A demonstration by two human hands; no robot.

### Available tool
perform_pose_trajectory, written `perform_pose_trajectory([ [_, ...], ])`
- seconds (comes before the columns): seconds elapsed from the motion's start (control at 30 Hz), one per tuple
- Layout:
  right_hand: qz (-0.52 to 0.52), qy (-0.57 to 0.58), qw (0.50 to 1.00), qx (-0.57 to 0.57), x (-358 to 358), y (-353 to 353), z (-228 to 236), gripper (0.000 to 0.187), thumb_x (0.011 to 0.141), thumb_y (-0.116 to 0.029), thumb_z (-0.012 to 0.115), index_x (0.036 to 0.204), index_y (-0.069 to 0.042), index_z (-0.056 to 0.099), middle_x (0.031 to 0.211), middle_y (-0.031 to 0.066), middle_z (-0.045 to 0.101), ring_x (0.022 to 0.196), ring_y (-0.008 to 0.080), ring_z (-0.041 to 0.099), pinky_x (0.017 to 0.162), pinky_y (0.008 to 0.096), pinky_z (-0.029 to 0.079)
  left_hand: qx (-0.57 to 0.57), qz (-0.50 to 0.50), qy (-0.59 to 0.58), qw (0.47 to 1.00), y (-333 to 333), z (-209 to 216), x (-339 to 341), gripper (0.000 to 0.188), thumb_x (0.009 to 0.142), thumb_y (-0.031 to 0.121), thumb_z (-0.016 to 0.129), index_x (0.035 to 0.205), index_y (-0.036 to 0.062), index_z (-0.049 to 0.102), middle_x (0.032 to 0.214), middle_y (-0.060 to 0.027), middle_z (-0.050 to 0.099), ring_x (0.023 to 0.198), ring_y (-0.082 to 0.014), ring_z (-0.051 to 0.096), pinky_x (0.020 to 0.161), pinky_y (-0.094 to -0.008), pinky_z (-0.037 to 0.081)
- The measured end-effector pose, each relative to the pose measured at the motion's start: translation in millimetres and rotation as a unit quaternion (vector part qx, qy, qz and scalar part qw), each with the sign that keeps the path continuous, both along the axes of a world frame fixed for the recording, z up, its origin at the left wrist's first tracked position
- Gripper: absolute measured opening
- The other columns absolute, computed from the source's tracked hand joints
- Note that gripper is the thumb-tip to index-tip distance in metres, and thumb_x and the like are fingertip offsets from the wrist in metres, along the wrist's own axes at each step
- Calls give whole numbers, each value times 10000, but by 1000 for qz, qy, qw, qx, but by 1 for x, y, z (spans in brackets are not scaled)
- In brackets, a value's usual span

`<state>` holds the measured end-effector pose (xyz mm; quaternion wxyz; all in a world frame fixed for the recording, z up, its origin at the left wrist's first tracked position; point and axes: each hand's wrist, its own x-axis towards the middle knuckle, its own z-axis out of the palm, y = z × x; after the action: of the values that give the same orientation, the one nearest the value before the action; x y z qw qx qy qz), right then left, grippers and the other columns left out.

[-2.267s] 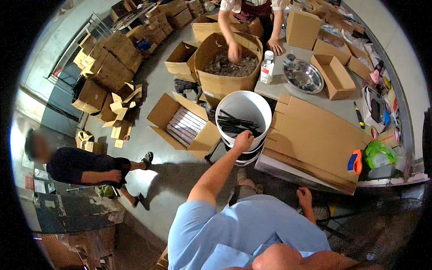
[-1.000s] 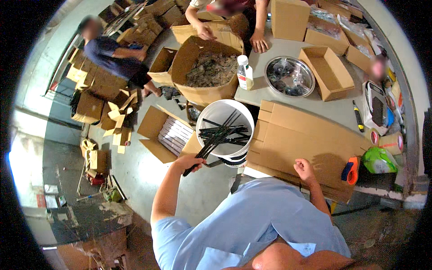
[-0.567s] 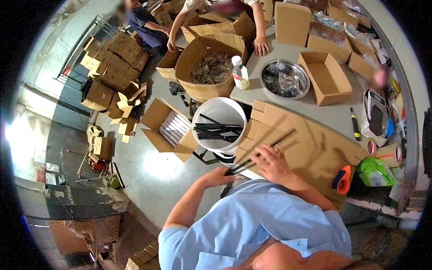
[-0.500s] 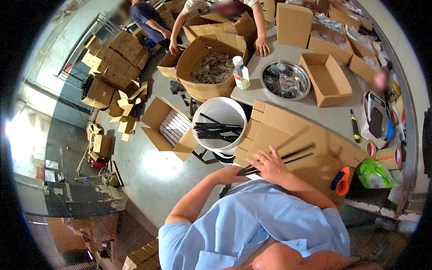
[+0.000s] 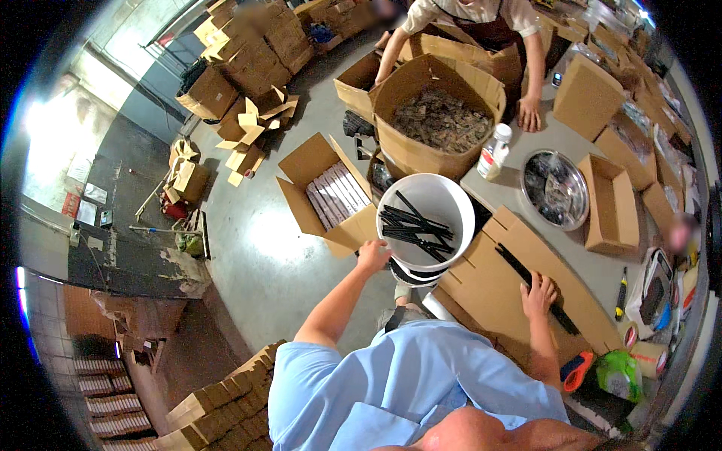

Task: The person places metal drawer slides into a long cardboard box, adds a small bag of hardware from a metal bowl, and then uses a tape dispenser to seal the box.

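- Right hand [image 5: 539, 295]: palm down, fingers bent over black strips [image 5: 515, 263], touching. Cannot tell if clamped or just resting on top.
- Black strips: lying slantwise on flat brown cardboard sheet [image 5: 485, 282], passing beneath right hand; one end out forward-left of fingers, other end back-right.
- Left hand [image 5: 374, 255]: at near-left rim of white bucket [image 5: 451, 199], fingers close together. Cannot tell if pinching rim or only touching.
- Forward-right of left hand, inside bucket: loose black sticks [image 5: 415, 229], heaped crosswise.
- Forward-left of left hand: open carton [image 5: 304, 161], pale long boxes [image 5: 335, 197] in rows inside.
- Beyond bucket from left hand: large carton [image 5: 421, 154] of dark scraps; to its right, bottle [image 5: 492, 158], white cap, red-and-white label, print too small to read.
- Ahead of right hand: metal bowl [image 5: 529, 197] with shiny dark pieces; shallow brown carton [image 5: 611, 207] to its right.
- Farther ahead: co-worker's hand [image 5: 529, 114], flat on grey tabletop [image 5: 571, 137].
- Right of right hand: yellow-and-black cutter [image 5: 621, 297]. Nearer body: orange tool [image 5: 575, 372], green printed package [image 5: 618, 373], lettering unclear.
- Far left of left hand: red notice [image 5: 71, 204], white sheets [image 5: 94, 193], writing too small to read.
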<state>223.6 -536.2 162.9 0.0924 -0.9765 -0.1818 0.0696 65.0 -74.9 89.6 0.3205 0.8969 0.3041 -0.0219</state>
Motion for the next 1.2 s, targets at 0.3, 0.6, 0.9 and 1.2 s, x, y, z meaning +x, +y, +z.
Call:
perform_pose_trajectory([
  [0.3,-183,-20,976,-118,-61,34,-79,636,889,-398,477,1414,-138,231,1480,129,122,1350,370,100,1023,580,164,2,221,106,970,193,-101,4,331,765,271,555,988,30,600,959,-219,619,927,-382,580,828,-446,455],
  [0.6,-247,157,956,-29,0,59,-57,734,901,-531,384,1440,-114,114,1495,151,12,1376,327,-3,1079,523,10,-237,222,117,939,311,-300,-7,529,819,424,546,1119,-11,566,1059,-230,596,1035,-338,549,843,-393,441],
  [0.9,-364,165,915,-47,-16,60,-48,926,790,-690,425,1446,-163,38,1499,106,-100,1359,377,-97,1028,624,39,-229,498,183,816,250,-151,73,376,840,312,604,977,-38,575,904,-139,611,737,-307,574,611,-439,478],
  [1.2,-329,18,944,-6,-16,70,-39,745,843,-508,512,1410,-122,221,1479,204,52,1332,469,58,1029,617,132,-90,266,20,960,219,-91,47,417,859,295,572,996,-94,505,950,-190,579,721,-270,559,600,-387,484],
])
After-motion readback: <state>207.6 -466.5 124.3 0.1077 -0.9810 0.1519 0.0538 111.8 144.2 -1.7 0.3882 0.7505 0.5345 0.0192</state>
